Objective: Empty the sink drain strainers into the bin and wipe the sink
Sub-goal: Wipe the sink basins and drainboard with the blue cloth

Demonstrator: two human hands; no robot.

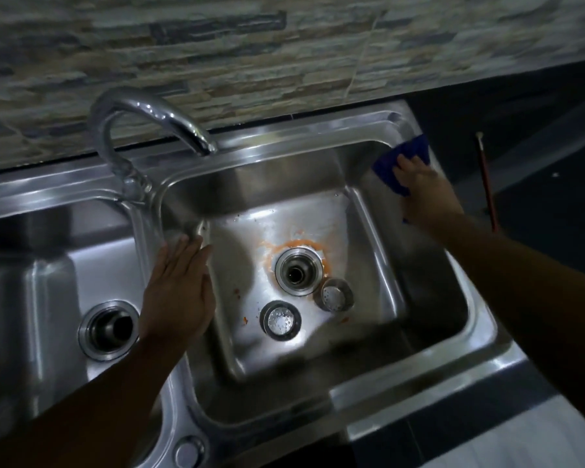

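A steel double sink (321,140) fills the view. In the right basin an open drain (298,271) is ringed by orange residue. Two metal strainers lie on the basin floor: one flat (281,320) near the front, one tilted (334,294) beside the drain. My right hand (426,194) presses a blue cloth (402,160) against the basin's far right corner and rim. My left hand (179,292) rests flat, fingers together, on the divider between the basins, holding nothing. The left basin's drain (108,329) stands open without a strainer.
A curved chrome tap (149,113) arches over the back rim with its spout above the right basin's far left corner. A stone-pattern wall runs behind. A thin red stick (486,184) lies on the dark counter to the right. Small orange scraps dot the basin floor.
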